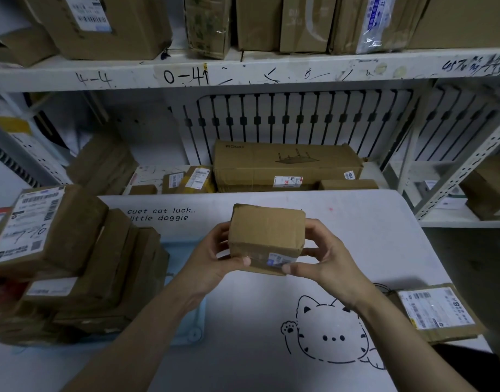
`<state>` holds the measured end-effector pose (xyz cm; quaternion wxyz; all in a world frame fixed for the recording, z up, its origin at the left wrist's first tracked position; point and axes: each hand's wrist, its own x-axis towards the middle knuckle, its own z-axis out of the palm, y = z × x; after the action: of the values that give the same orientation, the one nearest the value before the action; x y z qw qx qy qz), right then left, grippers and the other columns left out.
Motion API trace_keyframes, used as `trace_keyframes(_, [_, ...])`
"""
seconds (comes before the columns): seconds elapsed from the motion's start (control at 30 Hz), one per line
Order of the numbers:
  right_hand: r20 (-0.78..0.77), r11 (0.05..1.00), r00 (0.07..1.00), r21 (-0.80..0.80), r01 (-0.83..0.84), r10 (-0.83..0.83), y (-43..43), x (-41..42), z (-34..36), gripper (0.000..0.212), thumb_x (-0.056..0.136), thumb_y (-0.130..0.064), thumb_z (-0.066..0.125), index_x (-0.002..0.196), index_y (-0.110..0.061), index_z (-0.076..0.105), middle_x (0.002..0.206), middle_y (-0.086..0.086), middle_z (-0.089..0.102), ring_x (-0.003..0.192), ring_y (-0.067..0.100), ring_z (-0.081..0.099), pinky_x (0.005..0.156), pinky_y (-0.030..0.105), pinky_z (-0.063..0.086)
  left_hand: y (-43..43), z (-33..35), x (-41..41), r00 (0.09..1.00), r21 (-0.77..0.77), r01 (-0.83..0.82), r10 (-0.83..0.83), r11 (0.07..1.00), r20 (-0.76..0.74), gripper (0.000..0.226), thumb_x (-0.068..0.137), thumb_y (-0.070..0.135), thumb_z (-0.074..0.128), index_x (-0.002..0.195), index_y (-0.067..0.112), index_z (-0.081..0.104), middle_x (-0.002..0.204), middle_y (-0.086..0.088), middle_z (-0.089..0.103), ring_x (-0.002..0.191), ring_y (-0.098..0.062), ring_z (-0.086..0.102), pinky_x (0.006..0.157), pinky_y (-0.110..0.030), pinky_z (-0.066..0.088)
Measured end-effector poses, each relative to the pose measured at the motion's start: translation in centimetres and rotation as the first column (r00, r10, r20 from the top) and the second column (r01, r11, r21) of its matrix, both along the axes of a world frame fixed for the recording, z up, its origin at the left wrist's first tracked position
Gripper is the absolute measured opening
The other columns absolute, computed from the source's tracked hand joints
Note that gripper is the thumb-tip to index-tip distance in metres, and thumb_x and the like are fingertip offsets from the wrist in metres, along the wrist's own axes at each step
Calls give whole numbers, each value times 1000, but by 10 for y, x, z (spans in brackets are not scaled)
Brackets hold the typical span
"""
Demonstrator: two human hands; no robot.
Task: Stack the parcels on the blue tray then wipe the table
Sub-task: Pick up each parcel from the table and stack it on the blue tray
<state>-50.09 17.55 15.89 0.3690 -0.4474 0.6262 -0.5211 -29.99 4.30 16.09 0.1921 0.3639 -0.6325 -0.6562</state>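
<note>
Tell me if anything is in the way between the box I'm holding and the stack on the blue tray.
Nothing visible. The left hand and right hand hold the small box above the table; only open space separates it from the parcel stack on the blue tray to its left.

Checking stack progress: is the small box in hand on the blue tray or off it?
Off it. The left hand and right hand hold the small box above the table, right of the blue tray.

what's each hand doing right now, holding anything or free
Left hand: grips the left side of the small cardboard parcel, held above the table.
Right hand: grips the right side of the same parcel.
</note>
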Motion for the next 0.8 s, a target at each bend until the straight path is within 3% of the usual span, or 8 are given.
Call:
trace_keyframes(0.1, [-22, 1000, 1000, 7, -2, 2, 0, -1, 0, 66, 68, -18, 87, 126, -30, 57, 122, -7, 63, 121, 17, 56, 97, 51, 51, 1, 1, 0, 1000, -11, -13, 13, 1000, 11, 72, 61, 20, 81, 126, 32, 54, 123, 6, 64, 115, -10, 60, 80, -17, 52])
trace_keyframes(0.2, [-59, 1000, 998, 21, 14, -13, 0, -1, 1, 65, 70, -5, 86, 123, -28, 58, 118, -6, 62, 114, 11, 56, 93, 40, 52, 1, 6, -2, 999, -45, -25, 26, 999, 36, 81, 65, 19, 86, 135, 32, 47, 127, 9, 59, 116, -6, 56, 83, -17, 50])
trace_keyframes(0.33, [-127, 997, 990, 38, 65, -60, -2, 0, 2, 66, 66, -14, 89, 121, -31, 57, 119, -4, 58, 111, 10, 54, 85, 26, 51, 1, 15, -5, 999, -145, -15, 21, 989, 43, 93, 76, 3, 79, 145, 40, 30, 137, 15, 41, 123, -9, 48, 93, -25, 50])
trace_keyframes(0.4, [-187, 996, 980, 51, 78, -67, -3, 0, 1, 66, 68, -12, 89, 119, -35, 55, 121, -4, 54, 115, 11, 50, 83, 18, 49, 3, 19, -8, 997, -247, 11, 7, 969, 75, 96, 76, 5, 80, 145, 43, 27, 141, 15, 34, 123, -5, 43, 89, -16, 46])
trace_keyframes(0.47, [-246, 995, 967, 61, 81, -63, -4, 0, 0, 68, 70, -11, 89, 116, -42, 50, 119, -7, 50, 116, 9, 44, 80, 10, 46, 3, 21, -10, 996, -346, 22, 10, 938, 90, 96, 74, 8, 82, 143, 47, 27, 146, 14, 28, 129, -6, 38, 96, -17, 41])
trace_keyframes(0.57, [-340, 995, 937, 39, 94, -75, -5, 1, 0, 73, 67, -12, 89, 109, -53, 45, 114, -14, 47, 112, 6, 39, 86, 20, 43, 5, 22, -11, 993, -568, 88, -26, 818, 117, 93, 72, 23, 82, 138, 53, 24, 147, 17, 25, 137, -7, 27, 109, -20, 26])
trace_keyframes(0.67, [-445, 995, 893, 43, 88, -60, -7, 3, 1, 73, 64, -16, 87, 107, -57, 45, 112, -13, 48, 109, 8, 36, 94, 35, 39, 8, 25, -14, 978, -676, 186, -71, 713, 195, 87, 73, 21, 79, 142, 46, 31, 148, 15, 28, 137, -7, 25, 104, -12, 22])
trace_keyframes(0.8, [-518, 997, 854, 29, 68, -43, -7, 5, 5, 72, 63, -26, 82, 115, -58, 44, 115, -14, 47, 112, 7, 34, 90, 30, 29, 7, 24, -15, 974, -646, 202, -82, 736, 211, 74, 74, 9, 79, 136, 36, 47, 133, 18, 45, 125, -3, 34, 96, -15, 32])
